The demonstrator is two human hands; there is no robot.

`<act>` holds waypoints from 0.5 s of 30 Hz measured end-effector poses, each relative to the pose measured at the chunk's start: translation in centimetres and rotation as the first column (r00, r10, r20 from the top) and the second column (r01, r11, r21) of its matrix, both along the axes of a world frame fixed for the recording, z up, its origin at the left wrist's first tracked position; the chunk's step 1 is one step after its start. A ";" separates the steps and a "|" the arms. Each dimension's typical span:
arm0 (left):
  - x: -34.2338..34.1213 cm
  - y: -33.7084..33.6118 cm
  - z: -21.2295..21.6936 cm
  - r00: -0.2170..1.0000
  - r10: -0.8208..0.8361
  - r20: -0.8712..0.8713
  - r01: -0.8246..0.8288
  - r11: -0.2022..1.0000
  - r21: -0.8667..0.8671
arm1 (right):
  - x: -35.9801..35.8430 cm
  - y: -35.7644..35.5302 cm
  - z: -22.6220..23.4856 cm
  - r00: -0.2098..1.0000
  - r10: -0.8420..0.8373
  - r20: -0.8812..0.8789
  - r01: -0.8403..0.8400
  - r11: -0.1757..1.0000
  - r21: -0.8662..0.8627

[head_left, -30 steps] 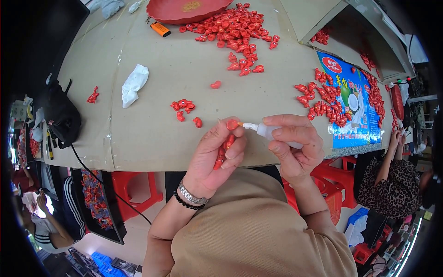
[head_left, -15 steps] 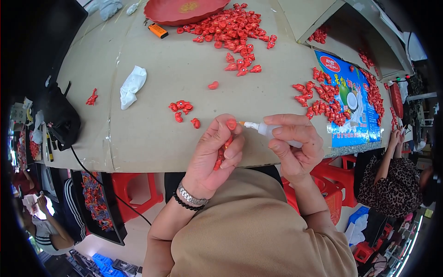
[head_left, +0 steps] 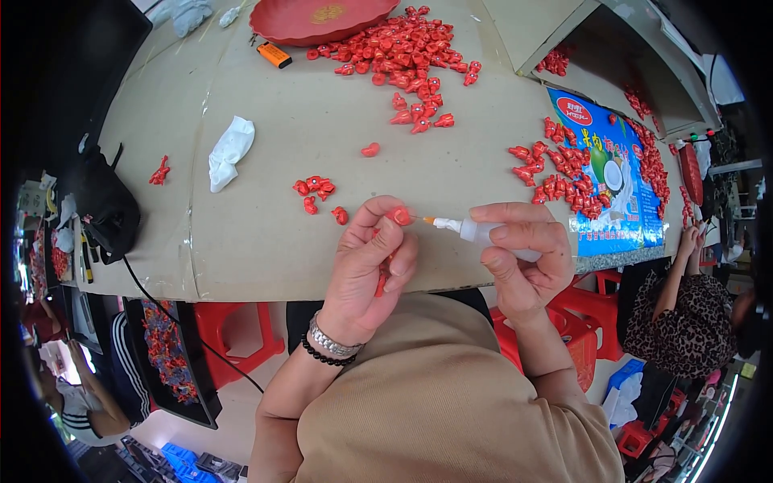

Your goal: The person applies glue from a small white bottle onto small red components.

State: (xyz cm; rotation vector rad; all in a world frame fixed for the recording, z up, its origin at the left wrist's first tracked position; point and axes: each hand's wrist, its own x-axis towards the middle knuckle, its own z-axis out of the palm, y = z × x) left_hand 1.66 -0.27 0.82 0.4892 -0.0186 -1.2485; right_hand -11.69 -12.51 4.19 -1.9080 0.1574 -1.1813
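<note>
My left hand [head_left: 372, 262] is closed around several small red pieces. One red figurine piece [head_left: 398, 216] is pinched between its thumb and forefinger, and others lie under the curled fingers, partly hidden. In my right hand [head_left: 527, 253] is a small translucent squeeze bottle [head_left: 479, 233] with a white neck and an orange-based needle tip. The thin needle points left at the pinched piece, its end close to it; whether they touch I cannot tell. Just beyond my left hand lie a single red piece [head_left: 340, 215] and a small cluster of red figurines [head_left: 314, 187].
A large heap of red figurines [head_left: 411, 48] lies at the back beside a red dish [head_left: 278, 22] and an orange lighter [head_left: 274, 55]. A crumpled white tissue [head_left: 232, 153] is on the left. More figurines sit on a blue printed sheet [head_left: 616, 233] at right. Another person [head_left: 680, 322] works there.
My right hand and the bottle have shifted slightly right, while my left hand has moved a little left. The gap between the orange tip base and the pinched piece has widened.
</note>
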 end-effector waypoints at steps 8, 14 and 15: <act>-0.1 -0.1 0.0 0.987 0.074 0.145 -0.081 0.996 0.046 | 0.1 0.1 -0.3 1.000 0.004 -0.003 -0.004 1.000 0.004; -0.2 0.0 -0.3 0.980 0.088 0.178 -0.095 0.995 0.027 | 0.2 0.0 -0.4 1.000 0.001 -0.023 -0.002 1.000 -0.015; -0.2 -0.1 -0.2 0.979 0.092 0.180 -0.097 0.995 0.024 | 0.3 0.0 -0.5 1.000 -0.002 -0.023 0.001 1.000 -0.024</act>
